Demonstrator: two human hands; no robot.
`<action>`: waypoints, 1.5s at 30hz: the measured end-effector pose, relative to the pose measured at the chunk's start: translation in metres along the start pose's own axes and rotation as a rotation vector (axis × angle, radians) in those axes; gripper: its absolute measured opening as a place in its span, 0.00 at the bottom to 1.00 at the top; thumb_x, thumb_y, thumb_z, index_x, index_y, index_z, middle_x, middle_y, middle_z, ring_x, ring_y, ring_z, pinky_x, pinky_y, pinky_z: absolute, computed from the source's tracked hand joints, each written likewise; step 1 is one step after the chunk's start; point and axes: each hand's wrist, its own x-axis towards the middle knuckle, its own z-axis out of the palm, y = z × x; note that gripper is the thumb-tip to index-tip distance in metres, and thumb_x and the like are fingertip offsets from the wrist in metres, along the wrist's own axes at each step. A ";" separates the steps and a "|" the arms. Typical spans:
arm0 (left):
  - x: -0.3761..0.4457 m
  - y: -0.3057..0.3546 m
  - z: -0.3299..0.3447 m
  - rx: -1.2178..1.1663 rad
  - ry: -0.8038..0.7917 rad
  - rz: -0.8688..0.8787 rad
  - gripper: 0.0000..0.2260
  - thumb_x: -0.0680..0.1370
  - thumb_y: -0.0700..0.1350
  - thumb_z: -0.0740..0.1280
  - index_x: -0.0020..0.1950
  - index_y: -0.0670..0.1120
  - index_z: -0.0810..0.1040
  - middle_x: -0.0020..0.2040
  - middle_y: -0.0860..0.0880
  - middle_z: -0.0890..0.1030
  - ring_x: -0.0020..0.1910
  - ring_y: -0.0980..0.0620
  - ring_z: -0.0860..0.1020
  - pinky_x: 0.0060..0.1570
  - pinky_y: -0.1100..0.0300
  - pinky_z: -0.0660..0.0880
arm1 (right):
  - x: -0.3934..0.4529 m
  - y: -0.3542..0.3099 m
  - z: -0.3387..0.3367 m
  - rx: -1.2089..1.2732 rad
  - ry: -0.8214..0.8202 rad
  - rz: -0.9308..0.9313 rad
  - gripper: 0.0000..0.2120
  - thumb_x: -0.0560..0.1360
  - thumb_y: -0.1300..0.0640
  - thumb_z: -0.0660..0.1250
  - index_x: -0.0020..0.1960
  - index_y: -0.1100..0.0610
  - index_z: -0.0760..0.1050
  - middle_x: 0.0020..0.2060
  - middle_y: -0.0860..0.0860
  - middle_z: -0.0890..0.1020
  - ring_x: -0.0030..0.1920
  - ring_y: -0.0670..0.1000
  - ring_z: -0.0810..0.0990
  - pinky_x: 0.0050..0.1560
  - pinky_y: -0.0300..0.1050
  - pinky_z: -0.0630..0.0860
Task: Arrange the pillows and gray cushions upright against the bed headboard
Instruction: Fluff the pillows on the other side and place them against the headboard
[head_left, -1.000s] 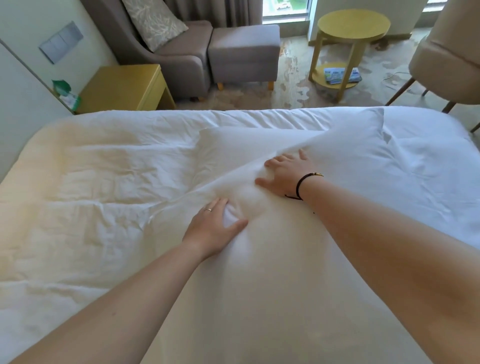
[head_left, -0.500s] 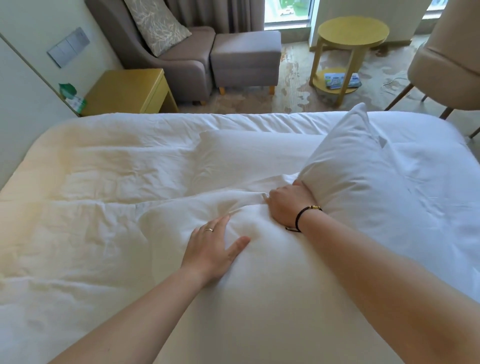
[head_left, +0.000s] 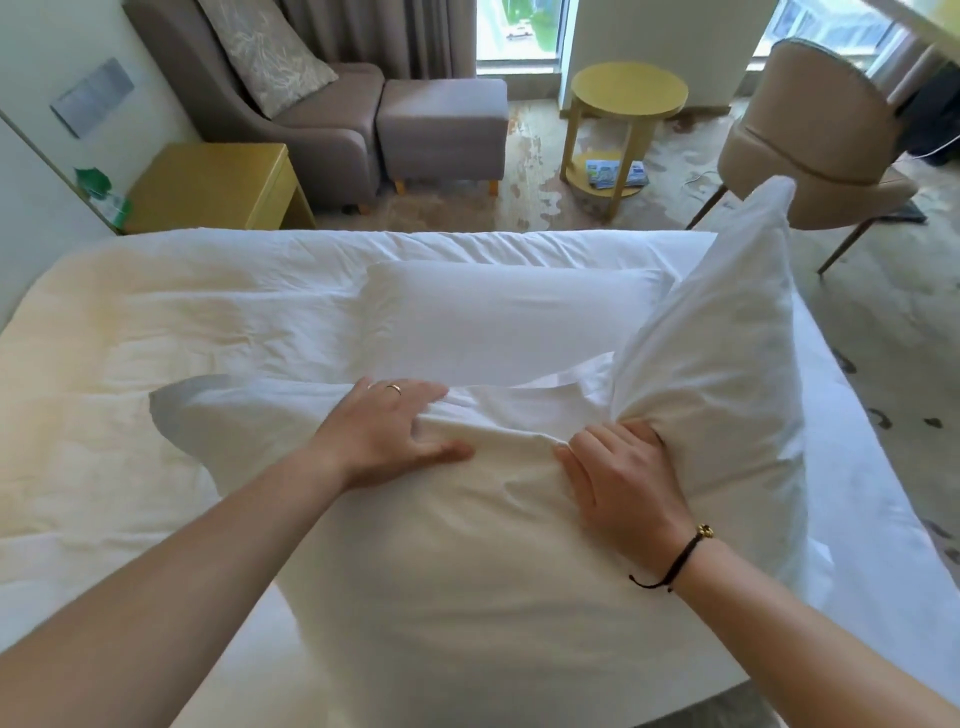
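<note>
Three white pillows are on the white bed (head_left: 156, 322). The nearest pillow (head_left: 441, 571) lies flat in front of me. My left hand (head_left: 384, 431) presses its far edge and bunches the cover between thumb and fingers. My right hand (head_left: 623, 478) grips a second pillow (head_left: 717, 374) at its lower corner, and that pillow stands tilted up on the right side of the bed. A third pillow (head_left: 509, 317) lies flat behind both. No gray cushion lies on the bed; the headboard is out of view.
Beyond the bed stand a yellow bedside table (head_left: 213, 187), a gray armchair (head_left: 311, 124) with a patterned cushion (head_left: 265, 52), a gray footstool (head_left: 441, 130), a round yellow side table (head_left: 628, 98) and a beige chair (head_left: 810, 150). A wall runs along the left.
My right hand has raised the right pillow from flat to standing steeply on end. My left hand slid forward to the near pillow's far edge and took a fold of its cover.
</note>
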 end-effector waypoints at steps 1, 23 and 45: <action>-0.010 0.004 -0.004 0.016 -0.034 0.004 0.48 0.60 0.85 0.53 0.73 0.61 0.65 0.71 0.59 0.72 0.71 0.56 0.67 0.73 0.50 0.59 | -0.011 -0.006 -0.011 -0.007 0.008 -0.018 0.16 0.81 0.55 0.60 0.34 0.54 0.68 0.29 0.50 0.71 0.31 0.56 0.71 0.39 0.50 0.67; -0.142 0.012 0.043 -0.159 0.111 -0.256 0.33 0.74 0.74 0.49 0.30 0.46 0.69 0.30 0.52 0.76 0.35 0.51 0.75 0.34 0.53 0.69 | 0.003 -0.025 -0.012 -0.175 -0.592 -0.058 0.59 0.55 0.12 0.46 0.78 0.44 0.49 0.78 0.47 0.57 0.78 0.48 0.49 0.74 0.59 0.37; -0.191 -0.069 0.048 -0.019 0.063 -0.177 0.13 0.76 0.60 0.62 0.39 0.53 0.70 0.49 0.51 0.81 0.52 0.47 0.78 0.49 0.54 0.68 | 0.009 -0.122 -0.049 -0.150 -0.446 -0.148 0.12 0.75 0.50 0.64 0.36 0.50 0.64 0.32 0.48 0.76 0.37 0.54 0.76 0.43 0.48 0.67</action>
